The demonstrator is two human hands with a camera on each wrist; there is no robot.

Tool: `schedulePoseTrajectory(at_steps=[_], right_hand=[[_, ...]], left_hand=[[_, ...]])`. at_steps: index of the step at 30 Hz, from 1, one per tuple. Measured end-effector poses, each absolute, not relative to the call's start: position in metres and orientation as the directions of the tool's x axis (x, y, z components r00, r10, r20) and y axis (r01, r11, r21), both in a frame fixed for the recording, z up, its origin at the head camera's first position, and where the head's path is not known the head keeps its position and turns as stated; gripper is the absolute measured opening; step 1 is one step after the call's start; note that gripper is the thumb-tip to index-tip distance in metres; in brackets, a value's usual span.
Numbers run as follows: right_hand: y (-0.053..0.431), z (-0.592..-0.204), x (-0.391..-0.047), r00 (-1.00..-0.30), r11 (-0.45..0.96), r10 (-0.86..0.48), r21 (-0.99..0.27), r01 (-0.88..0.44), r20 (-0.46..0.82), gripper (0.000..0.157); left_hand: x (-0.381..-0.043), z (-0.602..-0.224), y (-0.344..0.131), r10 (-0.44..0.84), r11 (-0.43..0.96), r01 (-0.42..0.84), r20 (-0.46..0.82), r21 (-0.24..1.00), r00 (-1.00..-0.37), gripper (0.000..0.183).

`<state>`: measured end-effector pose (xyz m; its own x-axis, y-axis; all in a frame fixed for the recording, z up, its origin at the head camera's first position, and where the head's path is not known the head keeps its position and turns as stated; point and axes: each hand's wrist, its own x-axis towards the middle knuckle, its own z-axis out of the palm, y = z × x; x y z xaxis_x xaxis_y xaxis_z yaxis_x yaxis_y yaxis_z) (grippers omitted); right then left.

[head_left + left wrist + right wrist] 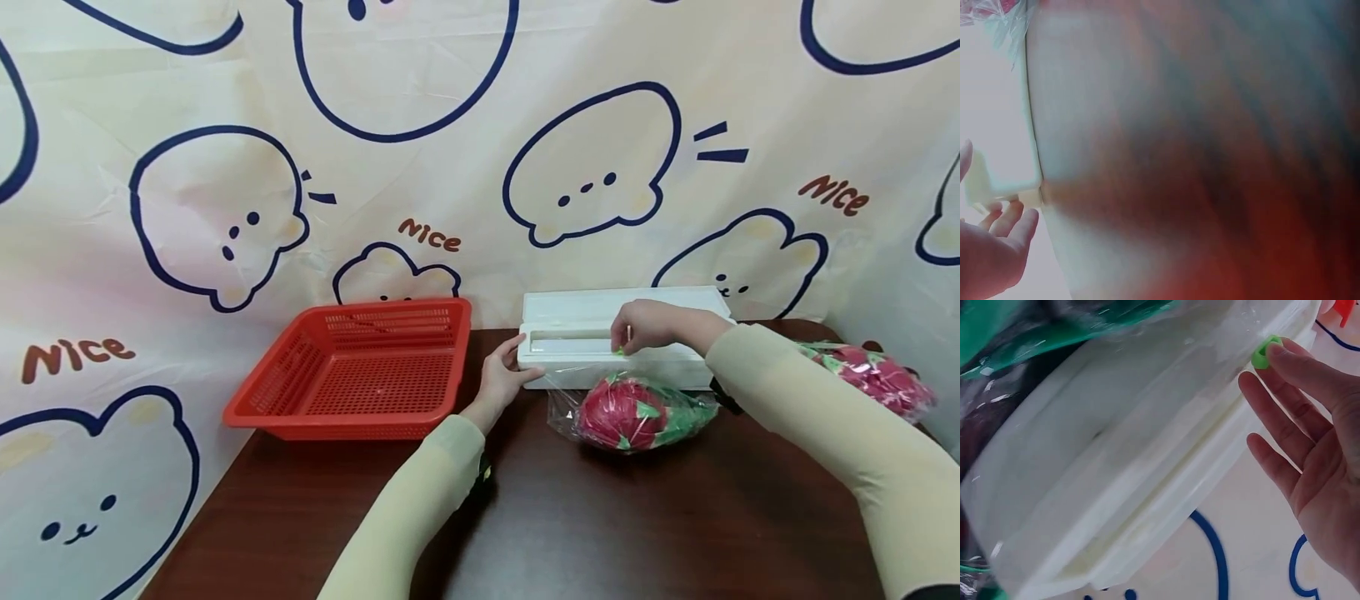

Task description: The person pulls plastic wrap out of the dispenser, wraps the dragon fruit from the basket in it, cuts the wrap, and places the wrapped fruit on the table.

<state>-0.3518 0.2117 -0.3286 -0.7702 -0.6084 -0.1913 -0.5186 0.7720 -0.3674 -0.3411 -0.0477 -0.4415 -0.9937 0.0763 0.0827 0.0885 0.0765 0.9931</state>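
Observation:
A long white cling film box [555, 379] stands at the back of the table with its lid [600, 307] raised. My left hand [498, 379] grips its left end, thumb at the front and fingers at the top corner; the left wrist view shows the fingers [1022, 228] against that end. Between right thumb and forefinger I pinch a small green slider-like piece [1265, 352] at the box's edge; the other fingers of this right hand [1322, 437] stay apart. Directly in front of the box lies a pink-and-green dragon fruit [622, 414] under clear film [562, 412].
To the left stands a red plastic basket [337, 425] with slotted sides. Another wrapped pink-and-green dragon fruit [873, 379] lies at the far right, partly behind my right sleeve [817, 433]. A printed cloth [480, 183] hangs behind the dark wooden table [600, 533].

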Motion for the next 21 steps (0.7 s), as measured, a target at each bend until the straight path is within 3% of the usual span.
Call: schedulePoseTrajectory(at_steps=[6,10,21], right_hand=[[0.218,-0.331,-0.348,-0.779,0.777,-0.599,-0.371,-0.509,-0.186,0.011],[0.217,-0.333,-0.346,-0.780,0.761,-0.608,-0.390,-0.518,-0.149,0.002],[0.223,-0.340,-0.344,-0.778,0.747,-0.623,-0.360,-0.559,-0.085,0.008]], left_hand=[[-0.340,-0.441,-0.050,0.082,0.086,0.101,0.094,0.991,-0.992,0.067],[-0.340,-0.441,-0.049,0.077,0.079,0.107,0.101,0.991,-0.992,0.066],[-0.337,-0.437,-0.049,0.082,0.076,0.101,0.094,0.992,-0.992,0.067]])
